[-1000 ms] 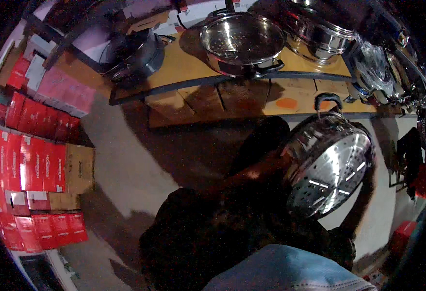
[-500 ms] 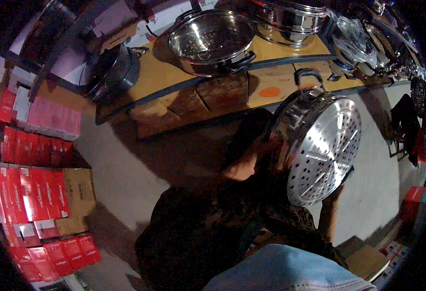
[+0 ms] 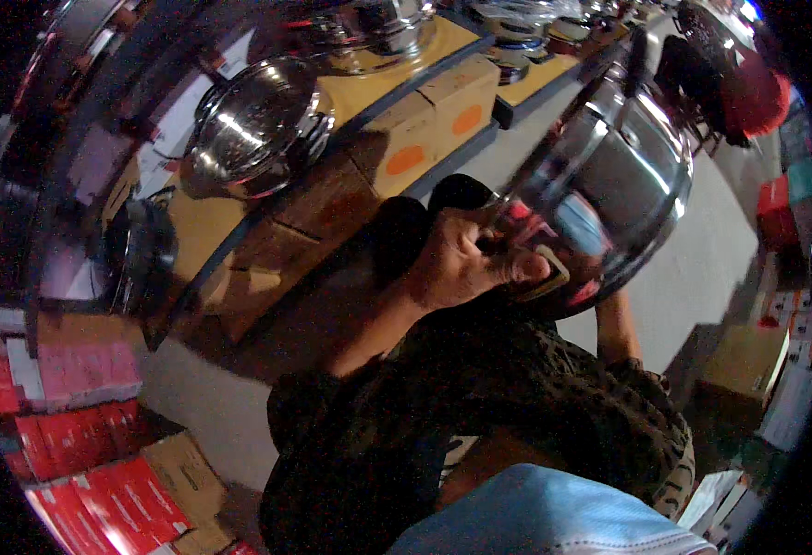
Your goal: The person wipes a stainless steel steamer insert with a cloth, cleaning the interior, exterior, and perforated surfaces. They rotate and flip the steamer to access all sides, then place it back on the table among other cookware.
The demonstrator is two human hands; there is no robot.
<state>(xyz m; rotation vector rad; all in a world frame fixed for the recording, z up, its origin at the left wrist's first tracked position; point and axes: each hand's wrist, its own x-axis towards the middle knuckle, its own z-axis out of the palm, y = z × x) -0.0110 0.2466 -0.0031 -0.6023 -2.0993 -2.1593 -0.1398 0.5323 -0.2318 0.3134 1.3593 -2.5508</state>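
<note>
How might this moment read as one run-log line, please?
left hand: gripping shiny round silver metal pot by its side | right hand: hidden behind pot | nearby: round silver metal pan on yellow tabletop

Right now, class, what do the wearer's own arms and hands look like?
Dark, patterned sleeves end short of the wrists, leaving part of each forearm bare. The left hand wears no glove; the right hand is hidden from view.

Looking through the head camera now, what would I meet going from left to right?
Pink boxes → dark pan → shiny steel pan → the person's left hand → held steel pot → red box at the far right.
</note>
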